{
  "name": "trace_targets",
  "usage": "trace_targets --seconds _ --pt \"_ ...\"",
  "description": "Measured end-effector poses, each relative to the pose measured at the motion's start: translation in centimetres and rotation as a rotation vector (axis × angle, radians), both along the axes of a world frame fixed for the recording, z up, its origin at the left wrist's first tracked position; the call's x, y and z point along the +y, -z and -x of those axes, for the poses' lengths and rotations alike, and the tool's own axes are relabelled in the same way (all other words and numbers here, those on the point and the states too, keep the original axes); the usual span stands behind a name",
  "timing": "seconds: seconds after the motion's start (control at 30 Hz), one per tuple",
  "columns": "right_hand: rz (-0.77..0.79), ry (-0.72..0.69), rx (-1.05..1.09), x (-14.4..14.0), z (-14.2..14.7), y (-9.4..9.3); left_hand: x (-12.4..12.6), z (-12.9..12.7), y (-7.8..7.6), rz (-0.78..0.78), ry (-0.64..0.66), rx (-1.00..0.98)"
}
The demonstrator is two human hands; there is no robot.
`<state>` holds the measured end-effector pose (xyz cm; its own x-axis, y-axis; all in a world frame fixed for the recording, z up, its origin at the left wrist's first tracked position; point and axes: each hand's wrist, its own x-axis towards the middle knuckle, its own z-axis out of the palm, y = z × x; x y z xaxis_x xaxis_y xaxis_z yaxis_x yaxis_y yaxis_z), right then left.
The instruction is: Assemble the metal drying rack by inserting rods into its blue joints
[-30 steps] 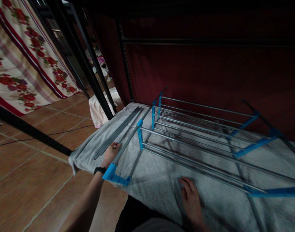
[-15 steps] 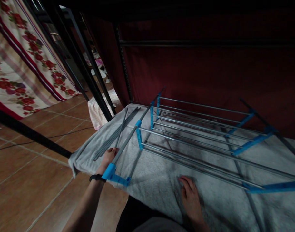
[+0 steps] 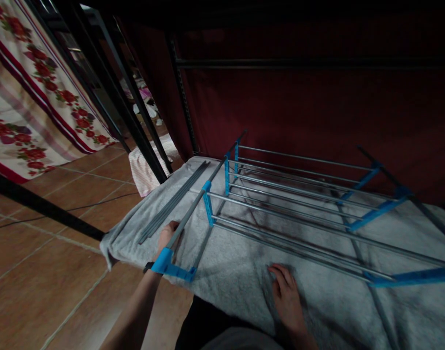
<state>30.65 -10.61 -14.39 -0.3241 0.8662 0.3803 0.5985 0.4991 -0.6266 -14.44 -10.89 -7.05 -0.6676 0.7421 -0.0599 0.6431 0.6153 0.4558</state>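
A rack of grey metal tubes (image 3: 280,205) with blue plastic brackets (image 3: 208,206) lies across the grey blanket (image 3: 237,272). My left hand (image 3: 166,236) is at the rack's left end, its curled fingers partly behind the end tube (image 3: 189,214). Whatever those fingers hold is hidden by that tube. Several loose thin grey rods (image 3: 173,204) lie side by side just left of this hand. My right hand (image 3: 286,294) rests on the blanket in front of the rack, fingers loosely bent and apart from the thumb, with nothing in it.
Black metal posts (image 3: 116,92) stand at the left, and a dark bar (image 3: 298,63) runs across the dark red cloth (image 3: 298,112) behind. A floral cloth (image 3: 43,97) hangs far left above the tiled floor (image 3: 62,272). A pale towel (image 3: 144,167) hangs beyond the blanket.
Earlier my left hand held a thin rod slanting across the loose rods. Now the hand is nearer the end tube, and that slanting rod no longer shows. My right hand has stayed put.
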Motion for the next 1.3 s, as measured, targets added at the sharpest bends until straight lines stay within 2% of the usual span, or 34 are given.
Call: trace_targets --seconds 0.1,0.27,0.8,1.1,1.3 --pt "-0.001 -0.001 0.001 -0.1 0.0 0.0 0.3 0.8 1.2 -0.013 0.046 -0.009" --pt "0.000 0.005 0.003 -0.1 -0.1 0.1 0.8 1.3 2.3 0.009 0.078 0.121" --pt "-0.001 0.013 -0.002 0.0 -0.1 0.1 0.6 -0.9 1.0 -0.026 0.024 0.149" --pt "0.001 0.006 0.006 -0.1 -0.1 0.3 0.2 -1.1 1.7 -0.095 0.056 0.246" --pt "0.004 0.010 -0.012 -0.1 0.0 0.2 0.8 -1.4 1.7 -0.062 0.023 0.254"
